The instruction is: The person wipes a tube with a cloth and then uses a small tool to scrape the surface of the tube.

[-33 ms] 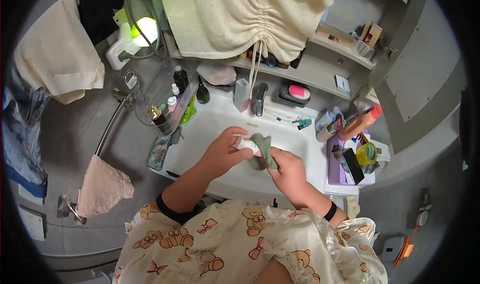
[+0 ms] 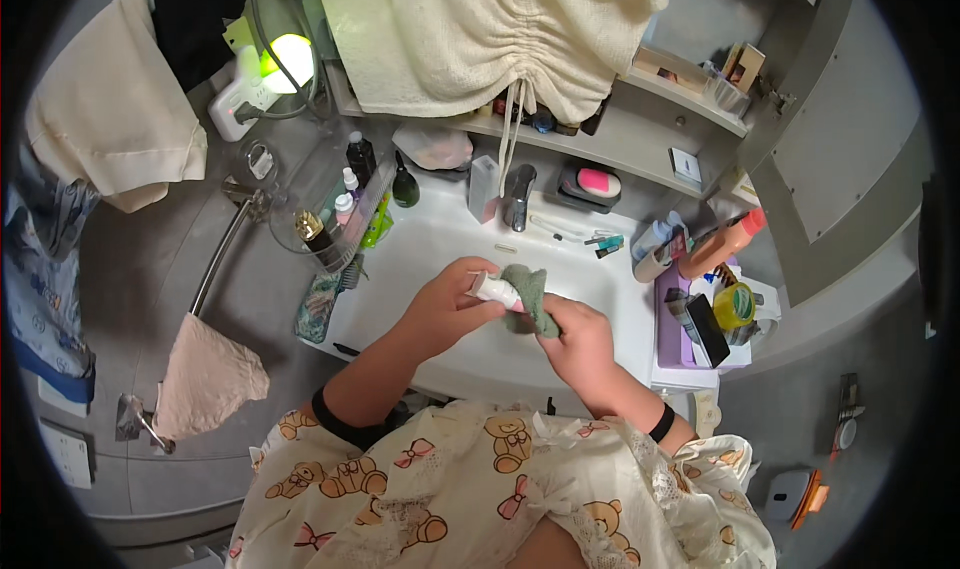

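Over the white washbasin, both forearms angle inward; the left hand clamps thumb and fingers around a small white tube above the washbasin's middle, while the right hand, its fingers partly hidden, grips a green cloth against the tube's pink end

Pale box, dark bottle on a white washbasin

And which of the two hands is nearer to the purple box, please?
The right. The right hand, gripping the green cloth, is to the left of the purple box, apart from it; the left hand, with the white tube, is farther left.
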Demonstrator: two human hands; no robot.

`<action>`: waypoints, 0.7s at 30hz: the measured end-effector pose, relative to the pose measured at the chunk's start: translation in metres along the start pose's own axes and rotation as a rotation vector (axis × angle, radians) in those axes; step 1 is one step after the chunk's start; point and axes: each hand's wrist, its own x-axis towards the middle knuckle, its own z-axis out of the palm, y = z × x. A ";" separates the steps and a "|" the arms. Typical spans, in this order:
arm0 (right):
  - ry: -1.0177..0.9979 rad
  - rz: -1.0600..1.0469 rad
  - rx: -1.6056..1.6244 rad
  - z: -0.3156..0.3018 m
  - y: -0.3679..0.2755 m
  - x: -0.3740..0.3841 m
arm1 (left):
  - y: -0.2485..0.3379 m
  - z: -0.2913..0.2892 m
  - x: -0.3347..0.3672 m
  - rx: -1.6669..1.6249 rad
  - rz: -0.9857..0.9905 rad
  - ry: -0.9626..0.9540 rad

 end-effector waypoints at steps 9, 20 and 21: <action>-0.010 -0.053 -0.061 0.021 -0.016 0.008 | -0.012 -0.039 -0.008 0.068 -0.108 -0.005; -0.017 -0.423 -0.336 0.053 -0.052 0.013 | -0.016 -0.070 -0.016 -0.099 -0.254 0.106; -0.037 -0.431 -0.317 0.054 -0.054 0.013 | -0.013 -0.072 -0.018 -0.099 -0.273 0.125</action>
